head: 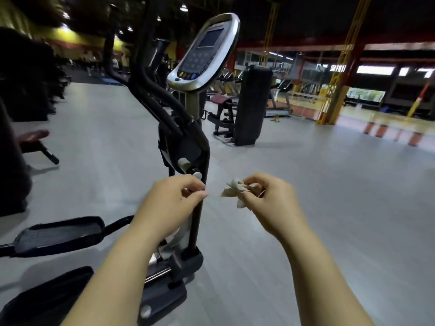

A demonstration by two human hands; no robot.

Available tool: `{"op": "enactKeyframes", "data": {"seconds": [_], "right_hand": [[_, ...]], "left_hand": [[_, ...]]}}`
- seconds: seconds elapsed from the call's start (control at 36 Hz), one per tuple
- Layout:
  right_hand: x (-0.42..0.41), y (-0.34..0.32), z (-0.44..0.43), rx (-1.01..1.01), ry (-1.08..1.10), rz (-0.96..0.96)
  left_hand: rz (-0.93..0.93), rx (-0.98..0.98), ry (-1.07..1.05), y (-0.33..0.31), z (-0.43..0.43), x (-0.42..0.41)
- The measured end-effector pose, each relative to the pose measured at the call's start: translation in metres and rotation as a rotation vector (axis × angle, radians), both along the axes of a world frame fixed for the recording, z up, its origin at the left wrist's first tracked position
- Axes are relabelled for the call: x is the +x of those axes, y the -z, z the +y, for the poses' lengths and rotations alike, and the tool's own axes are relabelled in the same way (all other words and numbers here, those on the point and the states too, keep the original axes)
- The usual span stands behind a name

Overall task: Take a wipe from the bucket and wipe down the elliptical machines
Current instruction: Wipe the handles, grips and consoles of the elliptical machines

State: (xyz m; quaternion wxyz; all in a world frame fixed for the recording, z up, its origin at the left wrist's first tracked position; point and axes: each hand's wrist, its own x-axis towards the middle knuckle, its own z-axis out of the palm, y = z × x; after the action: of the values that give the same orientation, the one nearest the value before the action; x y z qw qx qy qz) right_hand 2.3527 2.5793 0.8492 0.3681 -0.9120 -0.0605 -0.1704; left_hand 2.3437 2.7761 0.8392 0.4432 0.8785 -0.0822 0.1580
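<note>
A black elliptical machine (186, 147) stands right in front of me, its silver console (204, 52) tilted up at the top and its two foot pedals (61, 234) at the lower left. My right hand (266, 198) pinches a crumpled whitish wipe (235, 190) between thumb and fingers, just right of the machine's upright post. My left hand (174, 198) is beside it, in front of the post, with fingers curled and thumb pressed to forefinger; nothing shows in it. A small gap separates it from the wipe. No bucket is in view.
Grey gym floor (329, 208) spreads to the right and behind the machine. A black padded weight machine (249, 104) stands further back, a bench (33, 140) at the left, treadmills and yellow posts (339, 74) at the far right.
</note>
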Motion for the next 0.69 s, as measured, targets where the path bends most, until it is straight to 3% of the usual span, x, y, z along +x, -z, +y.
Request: {"op": "enactKeyframes", "data": {"seconds": [0.39, 0.69], "right_hand": [[0.163, -0.039, 0.080, -0.048, -0.161, -0.286], [0.280, -0.060, 0.183, 0.086, -0.186, -0.487]], "left_hand": [[-0.015, 0.078, -0.266, -0.026, 0.094, 0.113], [-0.091, 0.043, -0.273, -0.056, 0.192, 0.233]]}}
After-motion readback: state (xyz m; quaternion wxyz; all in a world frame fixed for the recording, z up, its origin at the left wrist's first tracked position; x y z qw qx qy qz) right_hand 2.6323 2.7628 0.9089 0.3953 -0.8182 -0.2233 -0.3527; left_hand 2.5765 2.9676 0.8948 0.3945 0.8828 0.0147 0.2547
